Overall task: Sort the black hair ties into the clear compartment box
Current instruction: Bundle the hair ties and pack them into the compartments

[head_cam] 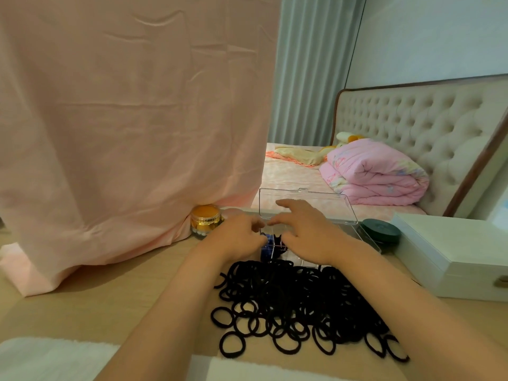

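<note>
A big loose heap of black hair ties (pixel 297 303) lies on the tabletop (pixel 115 295) toward its near edge, spreading right of the middle, the far side of the heap touching the front wall of the clear box (pixel 367 239). The box sits further back with its lid (pixel 316 198) standing upright. Both hands are over the box. The right hand (pixel 305 233) is spread above it, fingers apart and fairly straight, holding nothing that I can see. The left hand (pixel 239 237) is at the box's left wall with fingers curled in; I cannot tell whether they pinch anything. Between the hands, something blue (pixel 267 242) and something dark show in the left compartments. At the back edge a gold jar (pixel 206 220) stands against a hanging pink cloth (pixel 123 119). A dark round tin (pixel 380 231) is just right of the box, with a white case (pixel 453 251) beside it. Beyond the table is a bed with a folded pink quilt (pixel 376 174).
</note>
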A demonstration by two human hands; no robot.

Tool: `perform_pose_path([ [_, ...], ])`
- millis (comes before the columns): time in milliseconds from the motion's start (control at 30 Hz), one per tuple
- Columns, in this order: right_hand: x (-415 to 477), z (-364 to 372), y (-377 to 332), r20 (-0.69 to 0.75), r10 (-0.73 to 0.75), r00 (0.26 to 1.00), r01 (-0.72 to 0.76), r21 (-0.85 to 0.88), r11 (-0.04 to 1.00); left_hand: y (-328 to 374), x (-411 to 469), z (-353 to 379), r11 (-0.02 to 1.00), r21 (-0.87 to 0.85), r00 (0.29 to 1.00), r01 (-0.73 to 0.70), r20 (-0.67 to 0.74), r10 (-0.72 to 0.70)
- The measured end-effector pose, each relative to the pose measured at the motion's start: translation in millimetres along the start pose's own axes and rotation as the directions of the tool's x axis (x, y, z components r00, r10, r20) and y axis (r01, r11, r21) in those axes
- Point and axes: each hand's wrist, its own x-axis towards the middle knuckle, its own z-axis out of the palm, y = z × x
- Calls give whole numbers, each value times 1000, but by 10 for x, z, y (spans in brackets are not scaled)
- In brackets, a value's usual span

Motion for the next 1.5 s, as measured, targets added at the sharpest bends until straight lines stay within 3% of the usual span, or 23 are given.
perform_pose_path([
  [100, -251, -49, 39, -165, 11, 986, 5, 101, 995, 16, -14, 11, 1000, -5, 1000, 20, 13, -20],
  [200, -485, -71, 10, -96, 25, 995, -8, 177, 984, 96, -40, -33, 988, 151, 1000, 18, -25, -15],
  [300, -600, -30, -57, -20, -50, 999, 52, 100, 994, 311, -108, -152, 974, 224, 994, -42, -92, 64],
  [367, -622, 34, -98, 51, -117, 992, 114, 59, 992, 454, -187, -213, 968, 239, 997, -72, 5, 73],
  [500, -601, 125, -84, 160, -164, 973, 172, -39, 984, 523, -373, -144, 948, 315, 960, -32, 274, -59],
  [633, -582, 227, -103, 182, -125, 975, 139, -65, 988, 421, -441, -19, 938, 347, 949, 21, 288, -128],
  [767, -584, 240, -67, 145, -95, 985, 101, -37, 994, 420, -447, 13, 937, 350, 951, -12, 293, -97],
  [900, -602, 74, 11, 91, -24, 996, 4, 213, 977, 440, -447, -20, 953, 302, 943, -24, 323, -79],
  [1000, -618, -50, 55, 95, 11, 995, -56, 486, 872, 424, -435, -4, 954, 299, 937, -27, 341, -80],
  [1100, -645, -151, 80, 85, 85, 993, -120, 621, 774, 380, -411, -34, 985, 172, 954, -10, 295, -42],
  [1267, -681, -268, 73, 124, 172, 977, -203, 786, 585, 343, -392, -131, 971, -237, 996, 18, 93, 5],
  [1400, -683, -270, -34, 187, 158, 969, -230, 917, 325, 396, -357, -57, 866, -494, 993, 73, 115, -18],
  [1500, -666, -206, -112, 192, 288, 938, -284, 902, 325, 456, -355, -15, 697, -697, 980, 169, 194, -44],
])
